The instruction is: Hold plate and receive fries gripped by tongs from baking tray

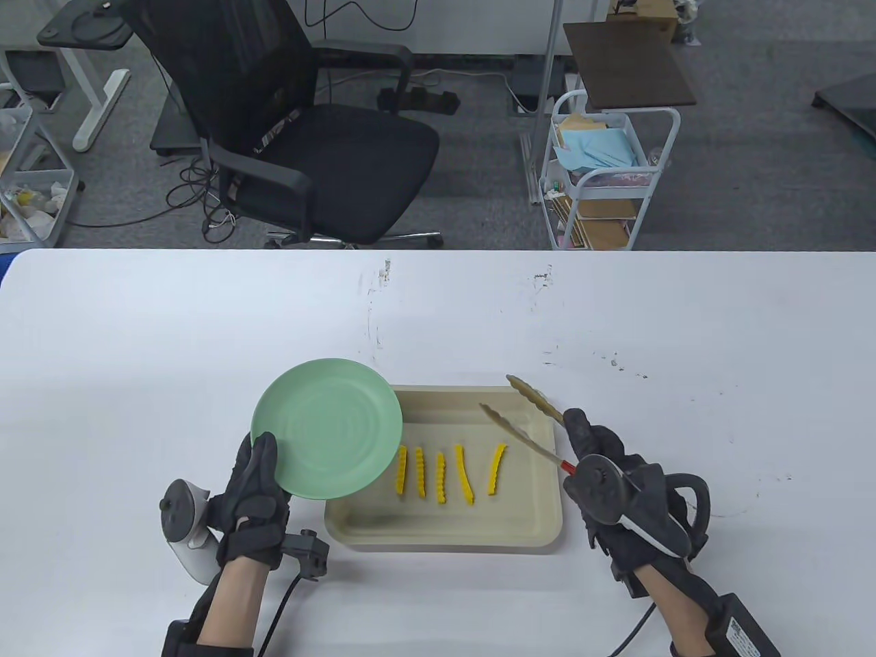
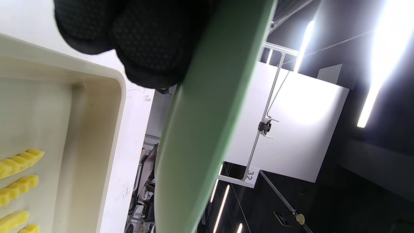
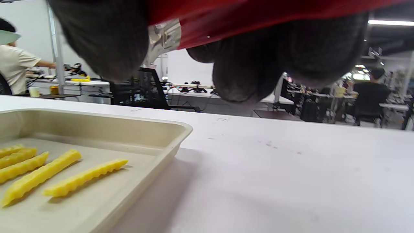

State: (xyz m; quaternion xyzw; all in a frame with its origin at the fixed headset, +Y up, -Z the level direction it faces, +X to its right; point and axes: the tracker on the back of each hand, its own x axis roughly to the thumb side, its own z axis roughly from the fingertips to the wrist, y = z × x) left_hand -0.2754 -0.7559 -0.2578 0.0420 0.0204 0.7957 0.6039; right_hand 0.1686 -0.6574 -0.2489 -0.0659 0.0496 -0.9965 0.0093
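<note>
My left hand (image 1: 256,489) grips the near-left rim of a green plate (image 1: 328,428) and holds it tilted above the tray's left end; the plate has nothing on it. Its edge (image 2: 207,123) fills the left wrist view under my fingers (image 2: 145,42). A beige baking tray (image 1: 547,530) holds several yellow crinkle fries (image 1: 448,473) in a row, also seen in the right wrist view (image 3: 64,176). My right hand (image 1: 609,479) holds metal tongs (image 1: 523,414) by the red handle (image 3: 258,16). The tong arms stand apart above the tray's far right, holding nothing.
The white table (image 1: 137,342) has dark scuff marks (image 1: 616,363) behind the tray. A black office chair (image 1: 301,137) and a white cart (image 1: 602,178) stand beyond the far edge. Cables run back from both wrists.
</note>
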